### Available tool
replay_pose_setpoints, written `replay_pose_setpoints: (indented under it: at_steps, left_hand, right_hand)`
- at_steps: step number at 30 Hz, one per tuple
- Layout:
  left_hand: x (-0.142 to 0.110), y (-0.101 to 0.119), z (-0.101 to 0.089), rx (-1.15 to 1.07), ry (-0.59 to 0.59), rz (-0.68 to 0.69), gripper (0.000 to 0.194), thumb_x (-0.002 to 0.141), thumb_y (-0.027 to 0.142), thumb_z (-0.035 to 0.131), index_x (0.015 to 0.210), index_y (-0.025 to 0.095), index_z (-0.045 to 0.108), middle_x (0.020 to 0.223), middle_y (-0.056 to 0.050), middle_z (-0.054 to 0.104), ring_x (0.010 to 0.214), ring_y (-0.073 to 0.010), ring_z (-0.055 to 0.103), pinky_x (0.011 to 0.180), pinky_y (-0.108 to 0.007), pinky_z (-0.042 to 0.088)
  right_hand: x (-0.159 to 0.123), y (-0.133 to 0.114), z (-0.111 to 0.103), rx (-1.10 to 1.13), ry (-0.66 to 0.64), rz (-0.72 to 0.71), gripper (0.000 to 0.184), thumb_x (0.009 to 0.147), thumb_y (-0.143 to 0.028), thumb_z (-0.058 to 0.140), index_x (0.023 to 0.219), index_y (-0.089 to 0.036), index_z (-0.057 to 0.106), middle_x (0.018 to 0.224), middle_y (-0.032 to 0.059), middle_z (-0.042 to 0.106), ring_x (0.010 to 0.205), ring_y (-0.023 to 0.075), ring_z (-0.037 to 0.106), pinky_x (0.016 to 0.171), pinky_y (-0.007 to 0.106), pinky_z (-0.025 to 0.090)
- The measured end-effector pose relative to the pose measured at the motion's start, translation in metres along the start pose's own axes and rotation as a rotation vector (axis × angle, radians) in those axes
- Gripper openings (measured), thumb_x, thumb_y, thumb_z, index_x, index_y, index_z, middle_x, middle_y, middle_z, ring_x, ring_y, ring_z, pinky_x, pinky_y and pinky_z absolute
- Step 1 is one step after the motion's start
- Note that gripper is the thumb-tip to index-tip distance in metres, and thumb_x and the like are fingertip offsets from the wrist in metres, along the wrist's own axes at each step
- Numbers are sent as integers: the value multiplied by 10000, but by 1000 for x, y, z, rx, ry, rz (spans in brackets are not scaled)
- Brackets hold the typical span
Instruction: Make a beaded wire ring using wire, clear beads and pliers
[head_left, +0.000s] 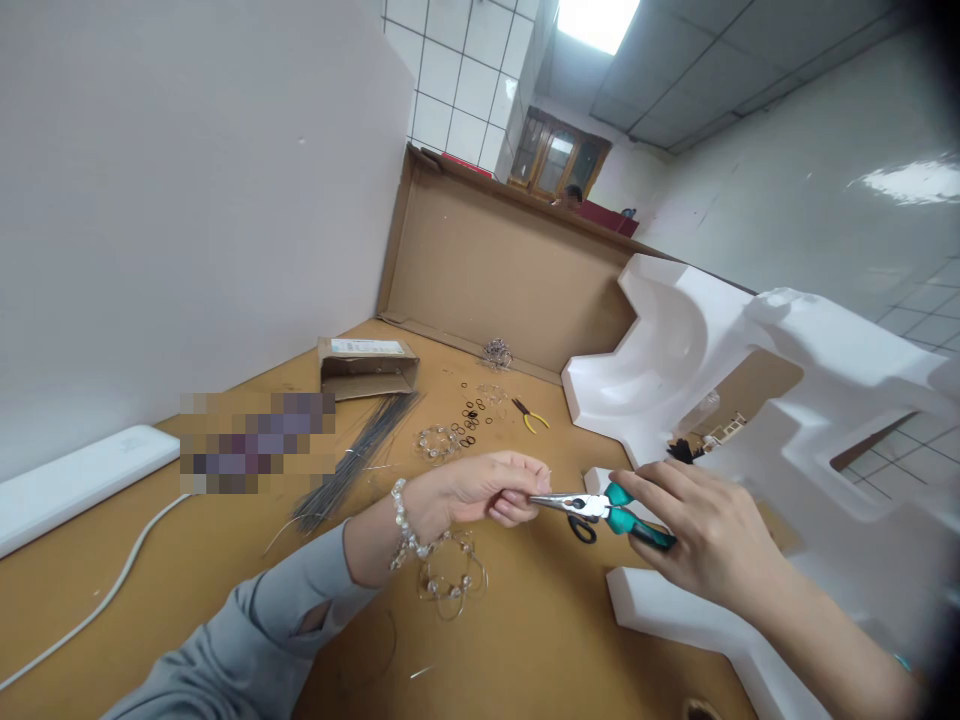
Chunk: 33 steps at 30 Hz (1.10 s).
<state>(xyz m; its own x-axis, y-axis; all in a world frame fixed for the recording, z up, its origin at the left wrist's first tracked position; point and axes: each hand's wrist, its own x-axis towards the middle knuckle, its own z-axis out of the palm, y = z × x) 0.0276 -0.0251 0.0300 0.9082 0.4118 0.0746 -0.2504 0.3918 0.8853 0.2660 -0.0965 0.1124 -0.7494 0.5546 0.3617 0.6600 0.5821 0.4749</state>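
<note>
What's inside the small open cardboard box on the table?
Through the open side of the small cardboard box, only brown inner walls show; I see no contents. The top, with its white label, covers the shadowed depth, so anything further in can't be seen.

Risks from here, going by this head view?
The pliers' tips sit right at the fingers of the left hand, so a slip by the right hand could pinch skin.

The beaded wire piece lies just below the left wrist; the bead bracelet might snag it.

The loose small rings are scattered on the table, so a sleeve sweep could scatter or lose some.
</note>
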Motion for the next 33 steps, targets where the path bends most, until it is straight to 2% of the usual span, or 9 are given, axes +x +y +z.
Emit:
replay_pose_setpoints:
  at_steps: [6, 10, 13, 16, 18, 21, 24, 29, 33]
  left_hand:
    - [1, 1, 3, 289, 185, 167, 216, 818, 308, 508, 687, 170, 406, 510, 74, 331, 448, -51, 270, 455, -206, 182]
    - [-6, 5, 15, 927, 326, 322, 286, 886, 277, 387, 621, 169, 386, 564, 33, 375, 527, -88, 322, 520, -241, 250]
    - [-13, 6, 23, 1444, 298, 479, 268, 878, 199, 398, 612, 168, 406, 603, 7, 429, 588, -115, 355, 565, -269, 254]
    - [-15, 4, 25, 1709, 266, 491, 220, 854, 152, 408, 639, 170, 448, 620, -10, 487, 593, -129, 383, 556, -278, 236]
    - [-13, 2, 20, 1751, 328, 458, 205, 840, 149, 415, 641, 172, 455, 611, -8, 496, 571, -126, 381, 538, -273, 215]
    - [-7, -1, 7, 1667, 459, 369, 226, 837, 183, 418, 613, 172, 445, 556, 11, 455, 511, -110, 341, 515, -259, 184]
    - [-3, -4, -6, 1548, 515, 248, 254, 813, 194, 429, 560, 173, 422, 484, 34, 355, 456, -101, 266, 497, -257, 156]
    - [-5, -3, -14, 1529, 535, 182, 242, 745, 169, 467, 516, 174, 389, 460, 43, 315, 441, -97, 193, 500, -272, 133]
    - [-10, 4, -16, 1436, 469, 211, 267, 791, 214, 464, 533, 169, 415, 460, 50, 327, 440, -89, 239, 490, -258, 143]
  right_hand:
    - [3, -2, -2, 333, -284, 216, 310, 666, -136, 518, 952, -223, 599, 705, -14, 575, 593, 126, 502, 532, 235, 357]
    - [2, 0, -2, 564, -481, 290, 194, 667, -89, 477, 760, -221, 585, 588, -47, 497, 522, 102, 428, 475, 214, 319]
    - [-2, 0, 0, 665, -562, 317, 163, 665, -84, 471, 701, -213, 563, 555, -53, 473, 500, 95, 405, 439, 206, 287]
    - [-6, -5, 3, 647, -556, 341, 141, 672, -111, 483, 714, -215, 567, 580, -44, 515, 516, 107, 444, 453, 213, 305]
    - [-7, -12, 6, 583, -505, 358, 174, 679, -138, 496, 794, -227, 593, 624, -32, 563, 536, 123, 485, 473, 222, 323]
    - [-6, -23, 12, 500, -436, 385, 245, 696, -173, 508, 914, -239, 600, 681, -12, 611, 542, 139, 518, 486, 232, 329]
    - [-6, -33, 18, 450, -457, 418, 213, 713, -201, 512, 910, -232, 585, 667, -5, 611, 539, 147, 527, 500, 239, 319]
    - [-16, -51, 32, 456, -566, 457, 198, 718, -214, 498, 910, -220, 544, 677, -4, 592, 577, 163, 540, 539, 253, 307]
    - [-34, -72, 64, 441, -598, 424, 168, 701, -201, 503, 863, -203, 545, 782, 34, 610, 686, 189, 564, 598, 271, 332]
